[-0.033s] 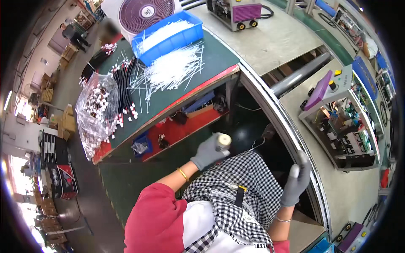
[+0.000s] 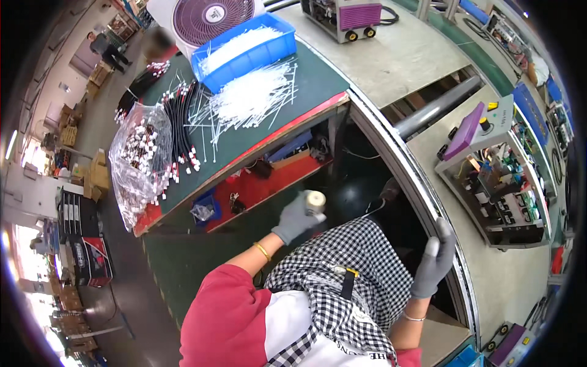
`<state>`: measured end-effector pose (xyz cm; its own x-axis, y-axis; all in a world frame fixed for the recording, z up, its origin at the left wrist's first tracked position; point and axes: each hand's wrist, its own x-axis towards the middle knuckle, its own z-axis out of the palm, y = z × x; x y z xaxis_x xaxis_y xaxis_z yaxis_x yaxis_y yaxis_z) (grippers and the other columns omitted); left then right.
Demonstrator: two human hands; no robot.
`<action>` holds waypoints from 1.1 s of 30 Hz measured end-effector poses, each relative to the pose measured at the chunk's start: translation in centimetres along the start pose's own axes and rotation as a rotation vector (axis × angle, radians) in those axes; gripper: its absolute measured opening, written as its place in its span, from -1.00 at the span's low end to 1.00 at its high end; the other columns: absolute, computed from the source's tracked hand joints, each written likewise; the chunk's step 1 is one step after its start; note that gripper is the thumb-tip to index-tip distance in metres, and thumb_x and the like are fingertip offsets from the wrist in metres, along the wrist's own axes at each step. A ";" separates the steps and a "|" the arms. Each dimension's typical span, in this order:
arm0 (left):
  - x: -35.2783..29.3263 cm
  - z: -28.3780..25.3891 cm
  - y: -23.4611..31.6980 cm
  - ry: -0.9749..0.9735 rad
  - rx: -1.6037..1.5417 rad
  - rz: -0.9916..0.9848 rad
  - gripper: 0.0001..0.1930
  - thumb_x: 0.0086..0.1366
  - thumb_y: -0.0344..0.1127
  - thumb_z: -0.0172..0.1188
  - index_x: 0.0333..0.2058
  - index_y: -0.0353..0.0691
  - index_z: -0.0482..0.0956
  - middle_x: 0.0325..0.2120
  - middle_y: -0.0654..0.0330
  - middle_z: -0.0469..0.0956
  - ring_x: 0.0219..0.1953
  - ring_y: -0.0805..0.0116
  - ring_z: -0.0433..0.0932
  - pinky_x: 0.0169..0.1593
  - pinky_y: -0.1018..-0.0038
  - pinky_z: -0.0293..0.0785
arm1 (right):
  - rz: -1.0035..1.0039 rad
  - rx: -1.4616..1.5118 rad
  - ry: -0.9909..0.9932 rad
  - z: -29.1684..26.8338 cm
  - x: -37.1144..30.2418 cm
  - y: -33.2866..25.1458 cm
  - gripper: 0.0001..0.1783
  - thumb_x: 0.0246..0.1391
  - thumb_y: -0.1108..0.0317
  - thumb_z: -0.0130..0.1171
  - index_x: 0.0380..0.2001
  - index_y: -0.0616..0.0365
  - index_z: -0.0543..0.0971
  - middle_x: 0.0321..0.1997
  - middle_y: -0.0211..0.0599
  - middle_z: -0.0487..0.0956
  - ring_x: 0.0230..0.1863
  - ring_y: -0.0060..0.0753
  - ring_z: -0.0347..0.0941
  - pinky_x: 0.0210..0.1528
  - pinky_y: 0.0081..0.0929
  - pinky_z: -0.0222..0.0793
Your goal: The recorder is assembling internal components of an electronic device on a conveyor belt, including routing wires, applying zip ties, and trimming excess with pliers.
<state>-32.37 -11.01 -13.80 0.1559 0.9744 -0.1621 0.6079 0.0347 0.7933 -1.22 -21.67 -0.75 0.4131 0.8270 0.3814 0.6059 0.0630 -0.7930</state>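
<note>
My left hand (image 2: 293,221), in a grey glove, is closed round a small cylindrical thing with a round cream-coloured end (image 2: 315,200); its exact kind is not clear. It is in front of the green-topped table, above my lap. My right hand (image 2: 434,264), gloved in the same grey, is by the metal edge rail (image 2: 456,269) of the conveyor line on the right. Its fingers point up with the thumb apart, and nothing shows in it. A black-and-white checked apron (image 2: 354,257) covers my lap between the two hands.
The table holds a blue bin (image 2: 244,68) of white cable ties, a loose pile of ties (image 2: 247,101), black cable bundles (image 2: 179,131) and a clear bag of connectors (image 2: 142,153). An opened machine with a purple panel (image 2: 465,131) stands right. A fan (image 2: 211,18) stands behind the bin.
My left hand has shifted slightly left and away from me with the cylindrical thing. My right hand has barely moved, a little to the right.
</note>
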 end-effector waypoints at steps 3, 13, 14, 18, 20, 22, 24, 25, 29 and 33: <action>-0.5 -0.7 -8.2 0.317 0.077 -0.321 -0.32 -0.03 0.00 0.47 0.00 -0.20 0.42 -0.16 -0.04 0.61 -0.08 -0.06 0.62 -0.01 0.18 0.54 | 0.027 0.005 0.053 -0.6 1.1 1.1 -0.64 0.28 0.40 -0.01 0.06 0.38 0.50 0.10 -0.08 0.52 0.16 -0.20 0.43 0.28 -0.31 0.24; 1.6 -10.1 -22.9 1.061 -0.844 -0.391 -0.46 0.12 -0.64 0.25 0.08 -0.18 0.35 -0.12 0.19 0.51 -0.17 0.37 0.57 -0.08 0.38 0.59 | -0.047 -0.201 0.003 0.5 2.0 4.1 -0.74 0.34 0.43 -0.03 -0.04 0.35 0.53 0.02 -0.13 0.54 0.06 -0.26 0.46 0.19 -0.37 0.34; 2.1 -11.5 -23.3 1.043 -0.852 -0.377 -0.49 0.18 -0.64 0.19 0.11 -0.19 0.34 -0.10 0.16 0.51 -0.17 0.36 0.58 -0.09 0.37 0.59 | -0.027 -0.212 0.016 0.7 2.0 4.2 -0.74 0.34 0.43 -0.03 -0.04 0.35 0.53 0.02 -0.13 0.54 0.06 -0.26 0.46 0.19 -0.37 0.34; 4.1 -13.2 -27.6 1.125 -0.729 -0.400 -0.58 0.24 -0.57 0.19 0.08 -0.30 0.41 -0.17 0.21 0.55 -0.20 0.33 0.56 -0.09 0.33 0.56 | -0.124 -0.366 -0.003 1.1 2.0 4.3 -0.77 0.31 0.48 -0.02 -0.07 0.36 0.55 -0.01 -0.11 0.56 0.04 -0.20 0.48 0.15 -0.35 0.36; 5.7 -13.6 -31.7 1.183 -0.674 -0.361 -0.70 0.30 -0.52 0.14 0.01 -0.29 0.45 -0.19 0.20 0.57 -0.24 0.33 0.56 -0.13 0.36 0.56 | -0.144 -0.424 -0.009 1.3 2.0 4.3 -0.77 0.30 0.50 -0.02 -0.08 0.37 0.55 -0.02 -0.11 0.56 0.03 -0.19 0.48 0.13 -0.35 0.36; 6.5 -13.1 -35.8 1.262 -0.589 -0.238 -0.80 0.35 -0.47 0.10 -0.06 -0.28 0.48 -0.22 0.20 0.58 -0.29 0.33 0.56 -0.16 0.39 0.56 | -0.174 -0.444 0.000 1.5 2.0 4.4 -0.77 0.29 0.51 -0.02 -0.08 0.37 0.55 -0.03 -0.11 0.57 0.01 -0.18 0.49 0.13 -0.36 0.37; 7.0 -12.5 -39.1 1.269 -0.926 -0.417 -0.84 0.43 -0.37 -0.01 -0.16 -0.27 0.52 -0.25 0.18 0.61 -0.35 0.31 0.56 -0.21 0.41 0.55 | -0.160 -0.456 0.020 1.7 2.0 4.4 -0.77 0.30 0.51 -0.02 -0.08 0.37 0.55 -0.03 -0.11 0.57 0.01 -0.18 0.49 0.13 -0.35 0.37; 7.0 -12.7 -40.2 1.212 -0.939 -0.413 -0.84 0.43 -0.37 -0.01 -0.16 -0.27 0.52 -0.25 0.18 0.61 -0.35 0.31 0.56 -0.21 0.41 0.55 | -0.187 -0.441 0.006 1.8 2.1 4.5 -0.77 0.30 0.51 -0.01 -0.08 0.37 0.55 -0.04 -0.11 0.57 0.00 -0.19 0.49 0.12 -0.35 0.37; 6.0 -13.1 -41.5 1.001 -0.785 -0.587 -0.80 0.43 -0.33 -0.04 -0.22 -0.26 0.55 -0.31 0.17 0.62 -0.35 0.32 0.57 -0.25 0.39 0.56 | -0.174 -0.456 0.024 2.1 2.1 4.5 -0.77 0.30 0.50 -0.01 -0.08 0.36 0.55 -0.04 -0.11 0.57 -0.01 -0.19 0.50 0.12 -0.35 0.38; 5.9 -13.3 -40.7 0.779 -0.572 -0.465 -0.81 0.41 -0.32 -0.01 -0.21 -0.25 0.56 -0.26 0.17 0.62 -0.35 0.36 0.57 -0.27 0.41 0.54 | -0.182 -0.478 0.053 2.2 2.1 4.4 -0.78 0.27 0.53 0.01 -0.10 0.35 0.57 -0.04 -0.10 0.58 0.00 -0.16 0.50 0.12 -0.32 0.37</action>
<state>-66.55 -3.73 -39.26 -0.6592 0.7055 -0.2602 -0.0065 0.3407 0.9401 0.81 -18.45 -4.55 0.2981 0.7963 0.5264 0.9093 -0.0692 -0.4103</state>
